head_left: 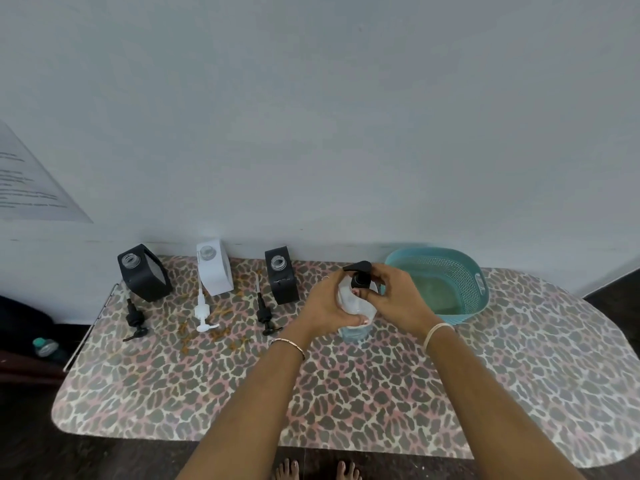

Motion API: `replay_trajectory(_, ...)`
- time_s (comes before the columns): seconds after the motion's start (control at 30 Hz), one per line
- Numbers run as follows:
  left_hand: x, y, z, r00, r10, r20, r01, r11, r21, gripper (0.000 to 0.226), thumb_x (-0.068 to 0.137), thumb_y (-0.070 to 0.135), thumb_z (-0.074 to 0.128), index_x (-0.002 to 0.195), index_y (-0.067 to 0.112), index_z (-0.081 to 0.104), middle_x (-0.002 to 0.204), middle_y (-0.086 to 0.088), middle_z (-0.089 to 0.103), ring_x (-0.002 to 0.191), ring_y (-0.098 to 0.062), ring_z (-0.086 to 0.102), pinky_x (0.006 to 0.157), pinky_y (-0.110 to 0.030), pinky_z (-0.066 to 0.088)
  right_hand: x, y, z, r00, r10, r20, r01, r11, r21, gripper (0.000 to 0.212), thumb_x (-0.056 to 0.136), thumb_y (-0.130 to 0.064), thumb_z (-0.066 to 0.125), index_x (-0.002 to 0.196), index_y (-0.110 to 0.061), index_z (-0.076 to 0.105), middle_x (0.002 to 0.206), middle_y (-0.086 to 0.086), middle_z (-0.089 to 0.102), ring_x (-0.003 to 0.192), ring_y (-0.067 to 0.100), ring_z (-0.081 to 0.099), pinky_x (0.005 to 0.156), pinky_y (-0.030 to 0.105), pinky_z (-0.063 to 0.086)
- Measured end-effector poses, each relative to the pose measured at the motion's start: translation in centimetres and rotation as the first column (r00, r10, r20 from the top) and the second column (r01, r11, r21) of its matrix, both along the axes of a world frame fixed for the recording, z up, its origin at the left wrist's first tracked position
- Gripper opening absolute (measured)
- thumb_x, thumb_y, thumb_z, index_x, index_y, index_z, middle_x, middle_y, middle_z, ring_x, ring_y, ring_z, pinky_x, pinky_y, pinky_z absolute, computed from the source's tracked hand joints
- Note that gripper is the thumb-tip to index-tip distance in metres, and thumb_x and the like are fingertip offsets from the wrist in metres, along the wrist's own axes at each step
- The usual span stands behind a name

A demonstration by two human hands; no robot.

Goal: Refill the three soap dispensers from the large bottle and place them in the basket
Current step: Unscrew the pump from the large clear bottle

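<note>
A large clear bottle [356,329] stands on the leopard-print table [346,393]. My left hand [329,303] grips its body, and my right hand [391,296] grips its black pump top [360,273]. Three square dispensers stand open-necked along the wall: a black one [143,273] at the left, a white one [215,268] in the middle, a black one [281,277] at the right. In front of each lies its pump: black [134,318], white [202,311], black [265,315]. A teal basket [460,271] sits behind my right hand.
The table's back edge meets a pale wall. A sheet of paper [31,181] hangs on the wall at the left. A small bottle with a teal cap [45,346] lies on the dark floor left of the table. My bare feet [317,471] show below the front edge.
</note>
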State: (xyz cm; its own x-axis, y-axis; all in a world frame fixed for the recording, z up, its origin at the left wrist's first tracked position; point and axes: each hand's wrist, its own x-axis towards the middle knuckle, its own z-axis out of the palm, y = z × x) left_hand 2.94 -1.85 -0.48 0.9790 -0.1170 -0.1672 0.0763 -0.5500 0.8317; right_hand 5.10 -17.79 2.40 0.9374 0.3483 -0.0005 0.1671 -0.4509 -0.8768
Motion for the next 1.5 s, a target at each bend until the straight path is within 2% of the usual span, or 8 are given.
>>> replay_trajectory(0.3, 0.2, -0.2, 0.1, 1.000, -0.019, 0.024, 0.018, 0.997, 0.070, 0.086, 0.060, 0.029, 0.088, 0.135, 0.020, 0.046, 0.126, 0.004, 0.058, 0.115, -0.014, 0.054, 0.098, -0.030, 0.044, -1.9, -0.1, 0.3, 0.979, -0.204, 0.014, 0.203, 0.977, 0.071, 0.036, 0.071, -0.022, 0.083, 0.097, -0.033, 0.061, 0.094, -0.025, 0.062, 0.089, -0.017, 0.055, 0.074, -0.002, 0.038)
replay_trajectory(0.5, -0.3, -0.3, 0.3, 1.000, -0.013, 0.022, 0.012, 0.998, 0.068, 0.093, 0.056, 0.036, 0.086, 0.138, 0.025, 0.042, 0.128, 0.009, 0.057, 0.118, -0.011, 0.054, 0.102, -0.035, 0.044, -1.6, 1.9, 0.0, 0.962, -0.262, 0.073, 0.262, 0.965, 0.009, 0.033, 0.066, -0.028, 0.086, 0.091, -0.035, 0.065, 0.086, -0.022, 0.065, 0.085, -0.003, 0.060, 0.076, 0.007, 0.043)
replay_trajectory(0.7, -0.3, -0.5, 0.7, 1.000, -0.017, -0.002, 0.017, 0.998, 0.059, 0.094, 0.061, 0.025, 0.087, 0.141, 0.020, 0.037, 0.135, 0.005, 0.052, 0.122, -0.012, 0.049, 0.106, -0.030, 0.038, -1.1, 0.0, 0.2, 0.992, -0.122, -0.004, 0.122, 0.991, 0.045, 0.031, 0.077, -0.017, 0.078, 0.101, -0.029, 0.063, 0.094, -0.021, 0.067, 0.092, -0.004, 0.060, 0.083, 0.016, 0.047)
replay_trajectory(0.87, -0.5, -0.6, 1.4, 0.999, -0.035, 0.009, 0.035, 0.998, 0.048, 0.087, 0.065, 0.019, 0.086, 0.139, 0.022, 0.040, 0.131, 0.009, 0.052, 0.112, -0.003, 0.045, 0.095, -0.018, 0.034, -2.7, 0.9, 0.1, 0.908, -0.417, 0.032, 0.410, 0.902, 0.136, 0.031, 0.066, -0.021, 0.087, 0.084, -0.033, 0.065, 0.081, -0.018, 0.068, 0.079, 0.001, 0.061, 0.073, 0.009, 0.047)
replay_trajectory(1.0, -0.5, -0.6, 1.0, 0.999, -0.040, 0.013, 0.039, 0.998, 0.046, 0.084, 0.061, 0.027, 0.084, 0.133, 0.034, 0.041, 0.129, 0.012, 0.056, 0.118, -0.009, 0.053, 0.102, -0.034, 0.044, -3.1, 2.8, 0.0, 0.852, -0.516, 0.087, 0.514, 0.857, 0.045, 0.035, 0.063, -0.032, 0.087, 0.084, -0.034, 0.059, 0.082, -0.019, 0.063, 0.083, 0.003, 0.058, 0.073, 0.015, 0.045)
replay_trajectory(1.13, -0.3, -0.4, 0.6, 0.999, -0.040, 0.014, 0.039, 0.999, 0.028, 0.070, 0.063, 0.033, 0.081, 0.123, 0.040, 0.044, 0.117, 0.018, 0.059, 0.108, -0.007, 0.058, 0.094, -0.035, 0.050, -3.0, 3.8, -0.7, 0.820, -0.564, 0.101, 0.562, 0.826, 0.045, 0.035, 0.065, -0.034, 0.084, 0.086, -0.032, 0.057, 0.085, -0.017, 0.062, 0.085, 0.007, 0.057, 0.074, 0.023, 0.048)
replay_trajectory(1.33, 0.0, 0.2, -1.3, 0.993, -0.079, 0.088, 0.079, 0.997, 0.002, 0.093, 0.068, 0.033, 0.082, 0.144, 0.030, 0.030, 0.141, 0.009, 0.046, 0.127, -0.012, 0.045, 0.096, -0.024, 0.038, -2.6, 2.2, -1.8, 0.921, -0.390, 0.006, 0.382, 0.905, 0.188, 0.030, 0.079, -0.014, 0.077, 0.102, -0.028, 0.065, 0.096, -0.014, 0.069, 0.096, 0.000, 0.061, 0.081, 0.007, 0.044)
replay_trajectory(1.5, -0.1, 0.3, -4.1, 0.987, -0.063, 0.148, 0.080, 0.990, -0.112, 0.115, 0.065, 0.042, 0.082, 0.149, 0.047, 0.003, 0.143, 0.012, 0.045, 0.129, -0.007, 0.044, 0.102, -0.026, 0.038, -2.0, 3.1, -3.1, 0.905, -0.426, 0.004, 0.409, 0.871, 0.272, 0.045, 0.069, -0.016, 0.085, 0.109, -0.019, 0.064, 0.098, -0.010, 0.068, 0.096, -0.001, 0.060, 0.078, 0.003, 0.042)
